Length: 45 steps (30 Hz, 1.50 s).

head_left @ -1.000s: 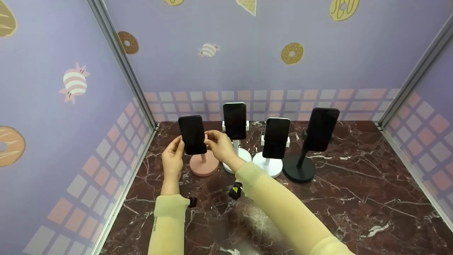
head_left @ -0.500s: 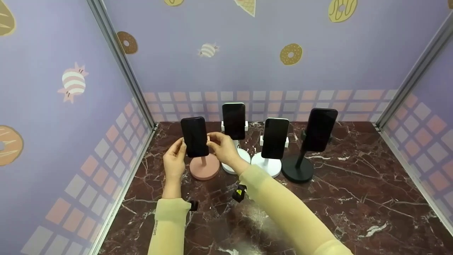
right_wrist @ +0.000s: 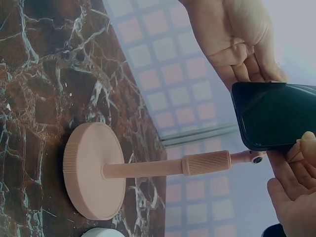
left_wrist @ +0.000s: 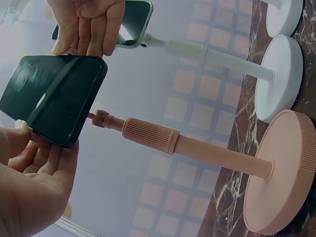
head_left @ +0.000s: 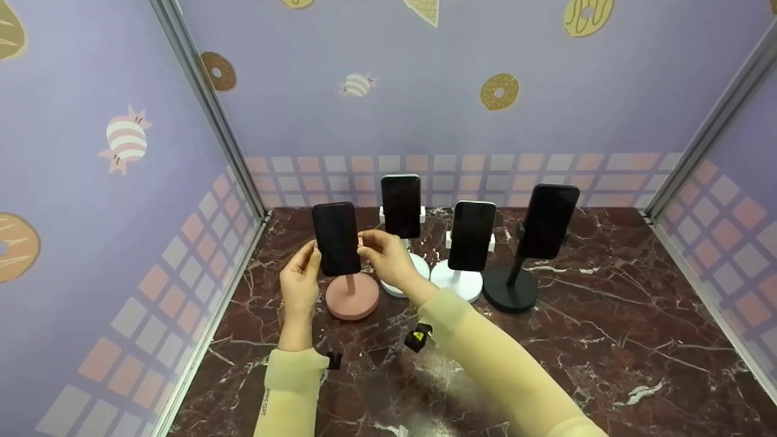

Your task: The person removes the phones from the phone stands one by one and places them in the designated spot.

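Nearby, white stand [head_left: 456, 280] (black stand [head_left: 511, 290] beyond)

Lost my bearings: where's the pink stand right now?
In the head view the pink stand is leftmost of four, beside a white stand. Both hands' fingers hold its phone.

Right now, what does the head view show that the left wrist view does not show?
Only the head view shows the black stand with its phone, both sleeves and the marble table. Only the left wrist view shows the pink stand's ribbed collar close up. Both show the left hand and right hand at the edges of the phone on the pink stand.
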### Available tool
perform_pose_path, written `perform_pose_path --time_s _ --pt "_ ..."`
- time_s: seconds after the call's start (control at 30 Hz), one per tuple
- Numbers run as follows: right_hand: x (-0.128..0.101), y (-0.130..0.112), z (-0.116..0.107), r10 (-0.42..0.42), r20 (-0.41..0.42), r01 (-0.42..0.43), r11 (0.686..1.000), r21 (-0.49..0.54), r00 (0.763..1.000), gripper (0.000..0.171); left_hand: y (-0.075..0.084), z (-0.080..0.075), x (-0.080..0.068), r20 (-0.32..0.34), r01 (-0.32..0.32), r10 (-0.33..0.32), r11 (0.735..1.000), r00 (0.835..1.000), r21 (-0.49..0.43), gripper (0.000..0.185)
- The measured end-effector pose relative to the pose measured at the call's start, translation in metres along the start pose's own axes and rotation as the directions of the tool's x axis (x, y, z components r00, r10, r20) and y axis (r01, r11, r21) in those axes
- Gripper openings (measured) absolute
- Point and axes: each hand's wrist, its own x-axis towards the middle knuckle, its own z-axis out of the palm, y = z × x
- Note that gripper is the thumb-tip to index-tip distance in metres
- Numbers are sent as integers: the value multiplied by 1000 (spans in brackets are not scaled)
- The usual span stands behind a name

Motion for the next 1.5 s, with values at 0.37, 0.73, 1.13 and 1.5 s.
perform_pose_path --time_s 0.37,0.73,1.13,1.5 --pt "-23 -11 -13 -31 7 31 999 8 999 30 14 6 -21 -9 11 -11 1000 1000 4 36" --pt "-51 -18 -33 -39 -8 39 999 27 999 31 23 19 -48 35 -54 53 998 998 35 35" --pt "-88 -20 -66 -61 -70 61 998 -11 996 30 27 45 -79 115 -82 80 997 990 11 38" --pt "-123 -17 -97 4 -188 -13 999 -44 982 28 20 77 -102 197 -129 131 991 972 -22 33"
